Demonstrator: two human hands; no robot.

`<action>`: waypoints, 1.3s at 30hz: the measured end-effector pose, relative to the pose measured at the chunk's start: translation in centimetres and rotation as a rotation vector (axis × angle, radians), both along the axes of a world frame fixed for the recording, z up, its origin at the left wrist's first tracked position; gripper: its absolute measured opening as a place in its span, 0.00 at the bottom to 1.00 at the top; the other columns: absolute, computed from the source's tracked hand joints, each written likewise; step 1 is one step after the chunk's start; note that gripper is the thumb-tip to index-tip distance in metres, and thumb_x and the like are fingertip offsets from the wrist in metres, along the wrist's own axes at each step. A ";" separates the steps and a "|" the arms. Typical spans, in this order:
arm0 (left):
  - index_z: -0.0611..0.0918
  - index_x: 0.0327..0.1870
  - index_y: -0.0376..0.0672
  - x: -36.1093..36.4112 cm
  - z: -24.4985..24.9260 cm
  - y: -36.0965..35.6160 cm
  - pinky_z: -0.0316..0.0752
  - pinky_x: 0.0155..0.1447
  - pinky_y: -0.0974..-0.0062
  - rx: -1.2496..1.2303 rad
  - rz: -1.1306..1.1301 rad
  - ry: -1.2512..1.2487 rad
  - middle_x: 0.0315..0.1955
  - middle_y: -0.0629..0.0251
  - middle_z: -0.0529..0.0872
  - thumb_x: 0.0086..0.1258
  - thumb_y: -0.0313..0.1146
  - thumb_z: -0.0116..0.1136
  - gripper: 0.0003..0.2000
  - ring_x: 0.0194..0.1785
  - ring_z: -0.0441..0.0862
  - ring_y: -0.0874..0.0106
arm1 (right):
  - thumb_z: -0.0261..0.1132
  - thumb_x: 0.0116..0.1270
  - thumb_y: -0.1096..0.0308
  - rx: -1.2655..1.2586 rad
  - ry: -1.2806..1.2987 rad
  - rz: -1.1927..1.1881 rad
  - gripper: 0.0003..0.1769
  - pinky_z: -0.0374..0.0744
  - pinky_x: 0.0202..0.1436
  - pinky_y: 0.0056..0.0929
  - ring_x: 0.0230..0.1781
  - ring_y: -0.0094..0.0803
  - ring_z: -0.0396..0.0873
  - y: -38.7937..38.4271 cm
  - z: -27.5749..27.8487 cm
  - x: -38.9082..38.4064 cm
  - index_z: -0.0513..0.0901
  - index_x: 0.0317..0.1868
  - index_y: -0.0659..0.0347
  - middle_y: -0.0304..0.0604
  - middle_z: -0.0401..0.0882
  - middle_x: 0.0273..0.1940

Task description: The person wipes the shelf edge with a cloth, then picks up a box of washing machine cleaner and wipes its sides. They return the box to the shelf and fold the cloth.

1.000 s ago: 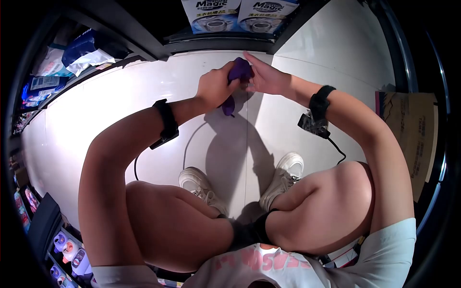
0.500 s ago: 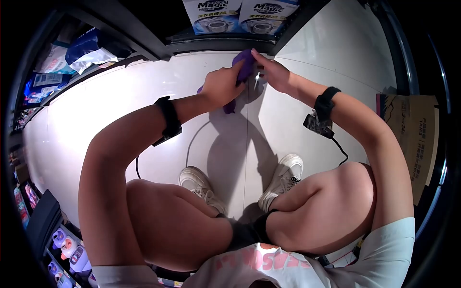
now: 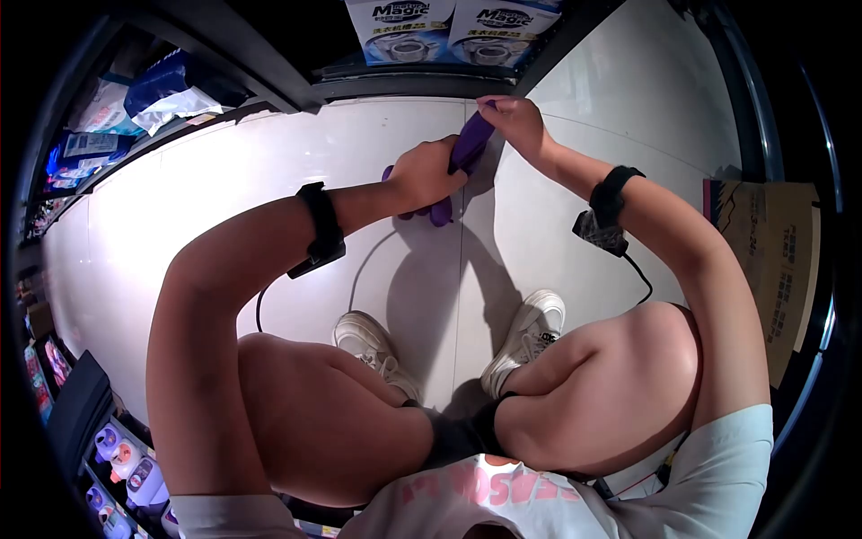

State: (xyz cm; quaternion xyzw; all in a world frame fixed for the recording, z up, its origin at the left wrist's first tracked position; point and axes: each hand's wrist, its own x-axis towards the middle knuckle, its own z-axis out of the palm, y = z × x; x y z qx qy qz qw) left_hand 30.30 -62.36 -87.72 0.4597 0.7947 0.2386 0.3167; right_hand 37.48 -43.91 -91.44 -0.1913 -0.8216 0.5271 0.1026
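A purple glove (image 3: 474,139), apparently rubber, is stretched between my two hands above the floor. My left hand (image 3: 427,172) is closed around its middle, and the glove's finger ends hang out below and to the left of my fist. At the upper end, my right hand (image 3: 519,121) pinches the cuff between thumb and fingers. Part of the glove is hidden inside my left fist.
Boxes of washing-machine cleaner (image 3: 409,34) stand on a dark shelf ahead. Packaged goods (image 3: 175,94) fill a shelf at the left, with bottles (image 3: 135,472) lower down. A cardboard box (image 3: 779,269) is at the right. My shoes (image 3: 366,340) rest on pale floor tiles (image 3: 224,198).
My right hand has closed on the glove's cuff, where before its fingers were apart at the edge. The glove is now drawn out longer, and more of its fingers show below my left hand.
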 end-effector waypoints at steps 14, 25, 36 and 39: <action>0.53 0.71 0.43 -3.0 -3.2 2.3 0.71 0.56 0.74 0.131 0.147 -0.458 0.51 0.53 0.77 0.59 0.27 0.57 0.38 0.50 0.77 0.68 | 0.65 0.58 0.64 0.322 0.112 -0.024 0.11 0.71 0.30 0.34 0.23 0.39 0.72 0.7 -0.1 -0.5 0.80 0.29 0.66 0.50 0.75 0.23; 0.60 0.67 0.42 -4.3 -6.0 4.8 0.70 0.57 0.69 0.246 0.162 -0.321 0.51 0.48 0.77 0.54 0.32 0.58 0.36 0.53 0.76 0.57 | 0.57 0.60 0.71 0.748 0.103 0.044 0.06 0.73 0.38 0.42 0.33 0.48 0.74 1.5 -2.9 -3.5 0.78 0.29 0.64 0.52 0.74 0.29; 0.61 0.68 0.44 -7.1 -5.9 -0.6 0.65 0.61 0.75 0.325 0.283 -0.371 0.53 0.53 0.76 0.60 0.24 0.52 0.31 0.55 0.74 0.67 | 0.55 0.60 0.72 0.587 0.099 0.106 0.05 0.76 0.35 0.42 0.34 0.47 0.77 -2.7 -1.9 -7.2 0.77 0.30 0.61 0.49 0.74 0.34; 0.60 0.68 0.45 -6.6 -6.5 1.1 0.65 0.61 0.75 0.322 0.231 -0.321 0.54 0.53 0.75 0.61 0.25 0.52 0.31 0.55 0.74 0.65 | 0.54 0.59 0.73 0.777 0.182 0.167 0.06 0.76 0.37 0.40 0.33 0.47 0.76 0.0 -2.6 -5.8 0.78 0.33 0.60 0.50 0.74 0.34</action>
